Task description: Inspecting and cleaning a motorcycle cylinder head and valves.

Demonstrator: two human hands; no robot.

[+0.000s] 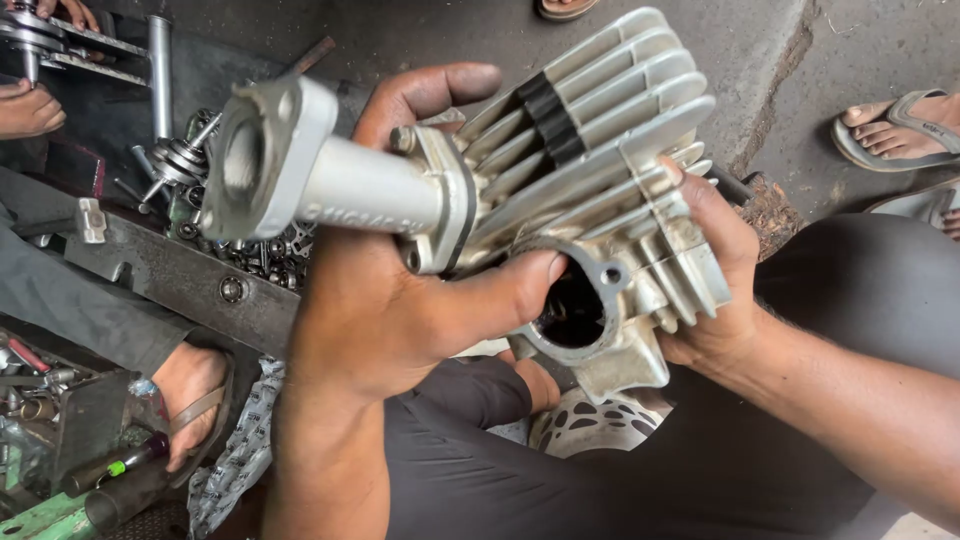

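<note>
1. As we look down, we hold the cylinder [600, 190] in the air between both hands, above our lap and clear of the floor [450, 30].
2. Our left hand [400, 300] is closed around the cylinder's near-left side, where the intake pipe [350, 185] bolts on; its thumb [510, 285] lies across the rim of the bore [572, 315] and its forefinger curls up behind the flange.
3. Our right hand [715, 270] cups the finned side from the right, fingers pressed on the fins, so it too is closed on the casting and not open.
4. The long axis runs along the pipe: from its oval flange [265, 155] at upper left, down and right into the finned body. The flange end points away from our right hand and overhangs past our left.
5. The bore faces down and toward us, between the two hands; its inside is dark and we cannot tell what it holds.
6. Our left hand is nearer the pipe and the bore; our right is nearer the fins and the far end.
7. To the left, apart from us, lie loose engine parts [260, 255] and another person's sandalled foot [195, 400].
</note>
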